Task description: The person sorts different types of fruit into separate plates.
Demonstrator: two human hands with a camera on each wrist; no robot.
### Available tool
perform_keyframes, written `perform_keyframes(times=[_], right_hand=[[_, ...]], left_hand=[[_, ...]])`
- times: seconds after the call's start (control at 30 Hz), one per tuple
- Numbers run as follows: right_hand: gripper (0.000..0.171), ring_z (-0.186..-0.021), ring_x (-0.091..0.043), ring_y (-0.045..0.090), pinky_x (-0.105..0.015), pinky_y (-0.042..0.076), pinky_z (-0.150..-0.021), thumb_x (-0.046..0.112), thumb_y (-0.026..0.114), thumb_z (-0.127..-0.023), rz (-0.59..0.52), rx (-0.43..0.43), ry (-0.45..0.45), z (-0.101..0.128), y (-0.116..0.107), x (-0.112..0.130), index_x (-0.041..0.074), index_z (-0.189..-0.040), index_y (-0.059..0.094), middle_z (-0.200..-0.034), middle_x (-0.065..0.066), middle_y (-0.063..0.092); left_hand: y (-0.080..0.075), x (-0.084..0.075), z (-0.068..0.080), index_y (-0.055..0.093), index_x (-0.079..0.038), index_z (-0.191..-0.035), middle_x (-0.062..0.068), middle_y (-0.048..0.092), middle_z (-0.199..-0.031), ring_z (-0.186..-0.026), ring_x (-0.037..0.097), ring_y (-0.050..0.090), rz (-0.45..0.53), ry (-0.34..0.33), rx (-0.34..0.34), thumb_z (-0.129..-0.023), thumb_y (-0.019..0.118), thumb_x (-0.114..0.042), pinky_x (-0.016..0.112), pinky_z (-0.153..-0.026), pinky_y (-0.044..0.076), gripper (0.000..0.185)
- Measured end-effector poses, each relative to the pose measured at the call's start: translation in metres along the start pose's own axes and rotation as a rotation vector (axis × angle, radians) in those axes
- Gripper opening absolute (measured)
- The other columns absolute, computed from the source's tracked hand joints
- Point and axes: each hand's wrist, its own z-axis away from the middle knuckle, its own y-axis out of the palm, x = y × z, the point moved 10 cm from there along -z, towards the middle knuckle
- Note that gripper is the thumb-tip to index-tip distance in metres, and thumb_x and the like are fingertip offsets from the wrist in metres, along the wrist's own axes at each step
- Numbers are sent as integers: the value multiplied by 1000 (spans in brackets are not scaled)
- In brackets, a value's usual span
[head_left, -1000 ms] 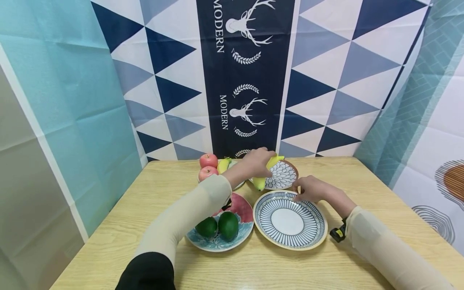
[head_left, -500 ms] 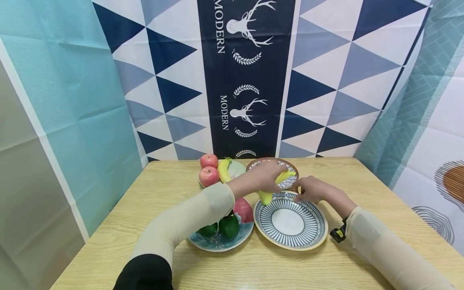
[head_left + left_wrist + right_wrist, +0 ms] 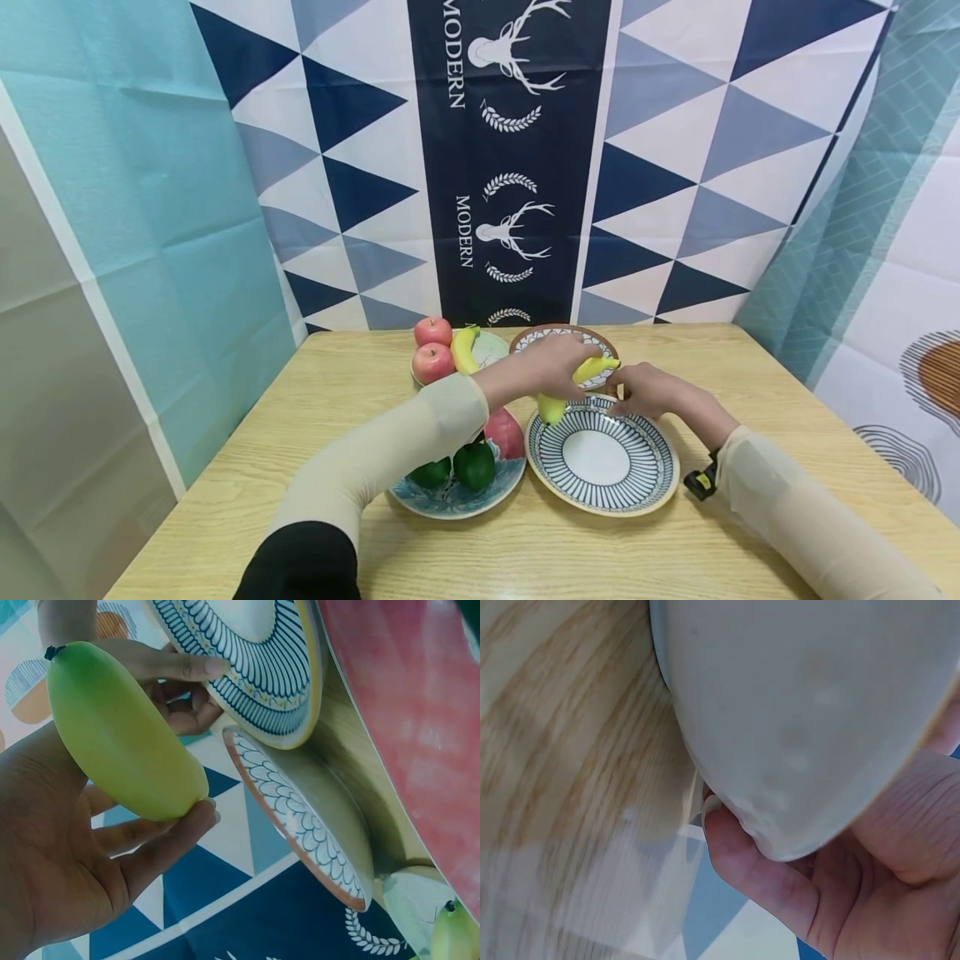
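Head view shows a pale wooden table (image 3: 337,392) before blue-and-white triangle-patterned drapes (image 3: 675,167), where the left hand (image 3: 551,367) grips a yellow banana (image 3: 577,385) over the striped plate's (image 3: 600,458) far rim, which the right hand (image 3: 648,390) pinches.

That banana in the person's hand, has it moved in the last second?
Yes. The banana, gripped by the left hand, came toward the person, from over the small patterned plate to the striped plate's far rim.
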Motion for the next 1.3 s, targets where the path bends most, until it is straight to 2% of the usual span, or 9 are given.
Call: perform_keyframes(times=[0.23,0.33,0.57,0.9,1.3], right_hand=[[15,-68,-15,59,-29,51,-57,15,81,-94,11,-4,-6,1,0,0,11,-95,67,-87,-2,64],[15,-67,-15,59,-29,51,-57,16,81,-94,12,-2,-10,1,1,0,11,-96,67,-87,-2,64],[15,-67,-15,60,-29,52,-56,16,81,-95,14,4,-17,1,1,0,11,-96,66,-87,-2,64],[16,-72,-15,58,-31,51,-65,14,83,-93,18,-39,-76,-1,-4,2,11,-93,67,-86,1,63],[18,-77,-15,58,-33,51,-72,13,85,-90,27,-65,-112,1,-6,7,10,-94,67,-88,3,64]], left_hand=[[1,4,-13,55,-26,-153,-4,56,-152,-136,15,53,37,24,-15,-92,82,-37,36,-112,46,67],[2,5,-19,55,-28,-153,-6,55,-153,-134,14,53,44,31,-22,-93,80,-38,35,-111,46,66],[4,1,-28,54,-23,-154,-2,58,-148,-128,15,55,26,46,-18,-96,77,-38,33,-107,47,64],[5,-11,-36,56,-22,-151,-2,60,-126,-103,11,55,23,73,-21,-93,80,-42,26,-85,49,66],[12,-10,-44,56,-23,-151,-4,59,-126,-104,9,54,33,46,-20,-94,80,-42,24,-83,49,65]])
